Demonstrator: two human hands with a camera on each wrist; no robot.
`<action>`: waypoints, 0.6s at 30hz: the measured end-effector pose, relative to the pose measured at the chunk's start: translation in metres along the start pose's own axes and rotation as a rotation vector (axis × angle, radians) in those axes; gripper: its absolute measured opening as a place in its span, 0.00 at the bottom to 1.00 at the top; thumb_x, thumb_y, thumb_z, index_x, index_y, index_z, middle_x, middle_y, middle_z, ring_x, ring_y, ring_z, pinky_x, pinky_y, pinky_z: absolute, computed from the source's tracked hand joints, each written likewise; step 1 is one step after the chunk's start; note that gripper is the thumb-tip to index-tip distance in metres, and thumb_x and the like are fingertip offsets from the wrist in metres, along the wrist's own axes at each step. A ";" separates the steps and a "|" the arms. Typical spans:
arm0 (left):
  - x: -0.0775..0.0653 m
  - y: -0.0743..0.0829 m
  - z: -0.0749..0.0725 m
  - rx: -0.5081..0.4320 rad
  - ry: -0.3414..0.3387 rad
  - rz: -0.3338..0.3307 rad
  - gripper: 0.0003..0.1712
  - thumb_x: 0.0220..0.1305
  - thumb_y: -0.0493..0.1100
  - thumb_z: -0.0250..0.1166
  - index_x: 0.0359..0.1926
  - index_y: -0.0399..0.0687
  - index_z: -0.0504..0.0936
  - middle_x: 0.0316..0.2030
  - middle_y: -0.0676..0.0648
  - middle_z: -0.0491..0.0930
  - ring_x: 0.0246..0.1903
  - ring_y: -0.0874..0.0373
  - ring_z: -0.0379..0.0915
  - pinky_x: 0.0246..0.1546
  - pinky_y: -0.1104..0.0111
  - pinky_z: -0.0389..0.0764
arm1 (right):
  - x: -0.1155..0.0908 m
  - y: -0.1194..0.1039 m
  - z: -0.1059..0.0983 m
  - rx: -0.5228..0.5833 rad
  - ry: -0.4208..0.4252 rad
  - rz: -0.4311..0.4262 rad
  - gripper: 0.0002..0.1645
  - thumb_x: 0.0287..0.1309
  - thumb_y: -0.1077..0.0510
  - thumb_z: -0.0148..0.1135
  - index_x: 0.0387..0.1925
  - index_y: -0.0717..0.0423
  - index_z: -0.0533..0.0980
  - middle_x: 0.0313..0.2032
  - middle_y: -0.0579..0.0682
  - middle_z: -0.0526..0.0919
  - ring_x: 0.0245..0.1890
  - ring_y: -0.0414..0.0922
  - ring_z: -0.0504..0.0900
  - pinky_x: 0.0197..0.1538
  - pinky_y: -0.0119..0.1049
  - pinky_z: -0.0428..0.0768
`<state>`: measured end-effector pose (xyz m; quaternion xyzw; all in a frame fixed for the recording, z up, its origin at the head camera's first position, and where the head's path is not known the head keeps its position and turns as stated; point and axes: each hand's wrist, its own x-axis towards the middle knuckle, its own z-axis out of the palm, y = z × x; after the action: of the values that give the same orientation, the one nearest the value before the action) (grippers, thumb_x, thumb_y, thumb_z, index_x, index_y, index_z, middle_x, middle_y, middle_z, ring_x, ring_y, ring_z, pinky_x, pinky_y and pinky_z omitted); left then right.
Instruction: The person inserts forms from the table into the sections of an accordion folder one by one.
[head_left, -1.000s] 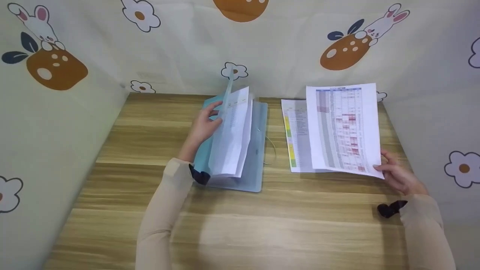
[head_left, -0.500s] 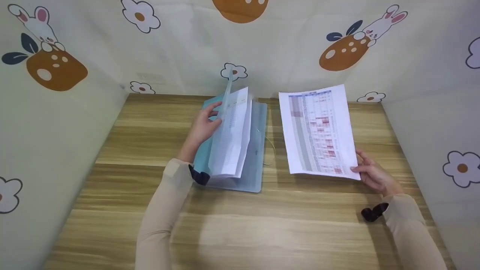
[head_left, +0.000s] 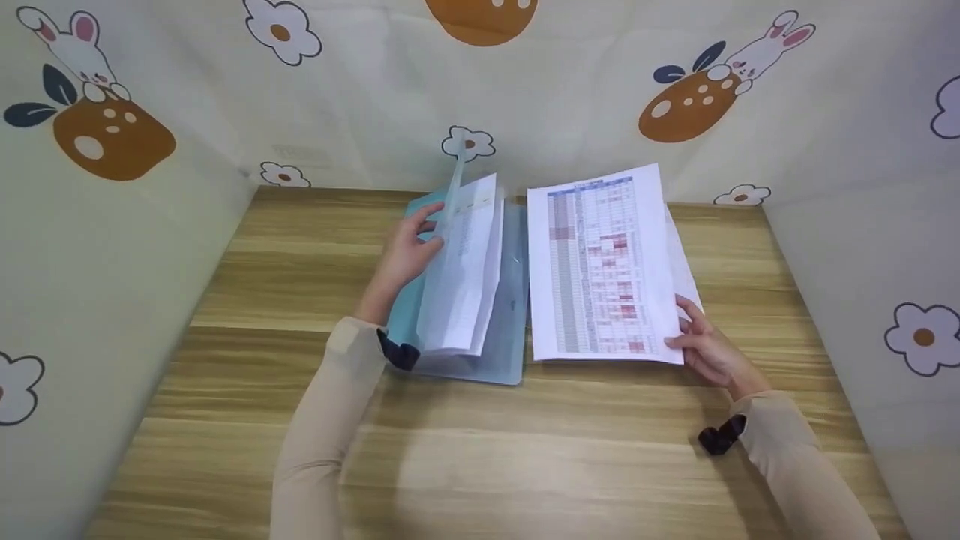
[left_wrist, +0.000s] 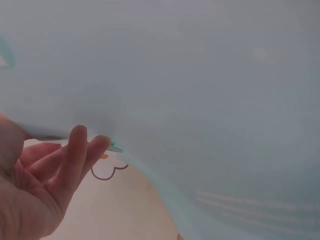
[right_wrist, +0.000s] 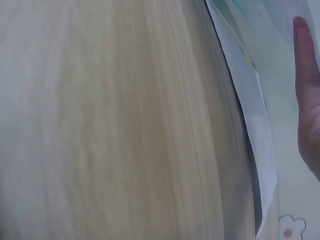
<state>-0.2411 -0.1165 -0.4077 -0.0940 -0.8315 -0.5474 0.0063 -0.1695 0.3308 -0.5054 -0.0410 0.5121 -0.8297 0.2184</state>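
Observation:
A light blue document folder lies opened on the table, with white printed pages standing up inside it. My left hand holds the raised cover by its edge; in the left wrist view this bluish cover fills most of the picture. To the right, my right hand pinches the lower right corner of a printed sheet bearing a table with red cells. That sheet is lifted beside the folder, its left edge close to the folder's right side. Another sheet lies partly hidden beneath it.
The wood-grain table meets a cream curtain printed with rabbits and flowers at the back and sides. Both wrists carry black straps.
My right hand has carried the printed sheet leftward towards the folder, covering most of the lower sheet and uncovering its right edge. The left hand and the folder stay still.

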 end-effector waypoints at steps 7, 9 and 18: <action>-0.008 0.015 -0.003 -0.047 -0.012 0.021 0.28 0.54 0.29 0.48 0.60 0.37 0.64 0.54 0.39 0.66 0.49 0.50 0.67 0.38 0.63 0.74 | 0.008 0.007 0.015 0.008 0.028 -0.021 0.41 0.47 0.83 0.38 0.58 0.46 0.53 0.46 0.53 0.71 0.42 0.48 0.75 0.40 0.41 0.75; -0.008 0.015 -0.002 -0.045 -0.008 0.018 0.28 0.54 0.28 0.48 0.60 0.36 0.63 0.54 0.38 0.66 0.49 0.50 0.67 0.37 0.62 0.74 | 0.010 0.008 0.019 0.010 0.046 -0.022 0.41 0.48 0.83 0.38 0.58 0.46 0.52 0.46 0.53 0.70 0.42 0.48 0.75 0.40 0.42 0.75; -0.001 0.000 -0.001 -0.043 -0.007 0.005 0.27 0.57 0.31 0.50 0.60 0.41 0.64 0.53 0.40 0.67 0.47 0.52 0.68 0.39 0.62 0.74 | 0.018 0.015 0.035 0.054 0.102 -0.057 0.41 0.47 0.83 0.38 0.58 0.45 0.54 0.47 0.52 0.70 0.44 0.48 0.74 0.41 0.41 0.75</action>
<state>-0.2407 -0.1174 -0.4076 -0.0981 -0.8192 -0.5650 0.0030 -0.1714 0.2890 -0.5047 -0.0073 0.4986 -0.8501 0.1695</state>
